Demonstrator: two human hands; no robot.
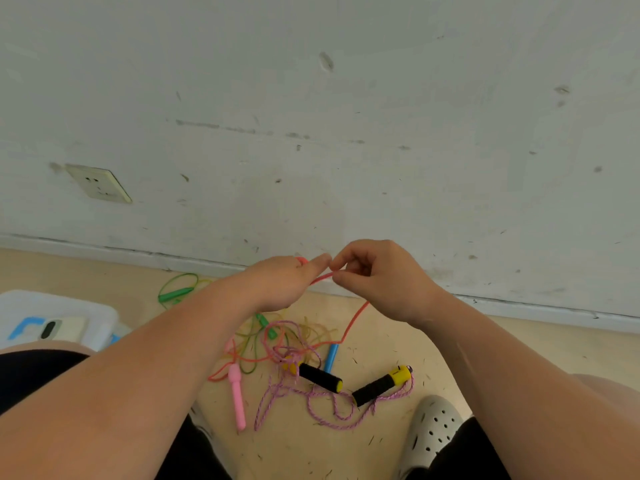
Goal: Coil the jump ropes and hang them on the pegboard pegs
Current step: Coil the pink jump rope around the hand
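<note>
Both hands hold the red jump rope [356, 318] above the floor [311, 452]: the left hand [277, 284] curls round one end, and the right hand [379, 282] pinches the cord. Below, the forearms hide part of a tangled pile (pink handle [237, 396], black-and-yellow handles [320, 377], green handle [175, 294]). The frame's left edge cuts off a white bin [86, 306].

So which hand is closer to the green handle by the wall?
Left. The left hand, gripping the red rope, is just right of the green handle. The right hand is farther right, past the left one, pinching the same rope.
</note>
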